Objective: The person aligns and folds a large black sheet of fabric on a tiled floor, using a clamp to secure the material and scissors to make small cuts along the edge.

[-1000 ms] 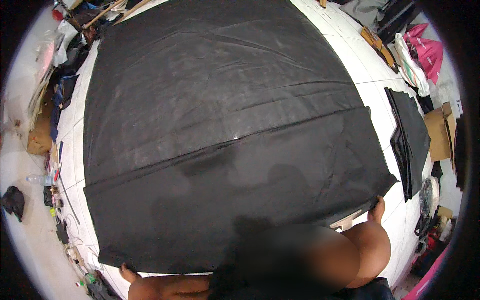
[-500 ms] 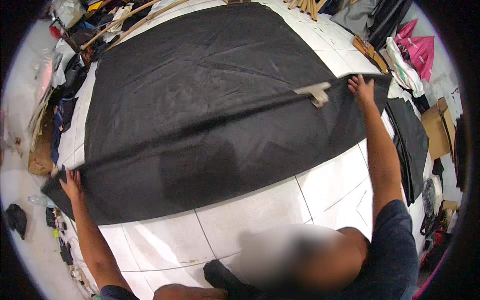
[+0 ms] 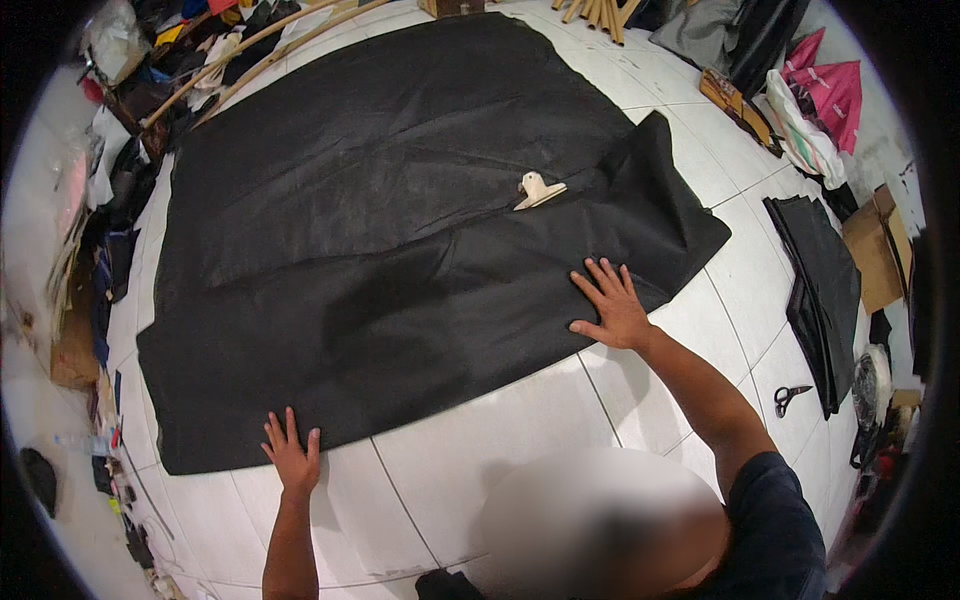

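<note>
A large sheet of black fabric (image 3: 330, 190) lies spread over the white tiled floor, its nearer part folded over with wrinkles. My left hand (image 3: 292, 460), fingers spread, rests at the near edge of the cloth, left of its middle. Farther right, my right hand (image 3: 612, 305) is spread out on the fabric near the same edge. Neither hand grips anything. A cream-coloured clip (image 3: 540, 190) sits on the cloth beside the fold's ridge. To the right, the fabric's corner (image 3: 650, 150) is bunched and raised.
Black-handled scissors (image 3: 792, 398) lie on the floor at the right, next to a folded black cloth (image 3: 815, 280). A cardboard box (image 3: 878, 250) and a pink bag (image 3: 830, 100) stand by the right wall. Long wooden poles (image 3: 255, 75) and clutter line the left.
Both hands have let go of the fabric's ends and moved inward and nearer, onto its near edge. The lifted layer has settled down. The clip now sits farther left, and the scissors have come into sight.
</note>
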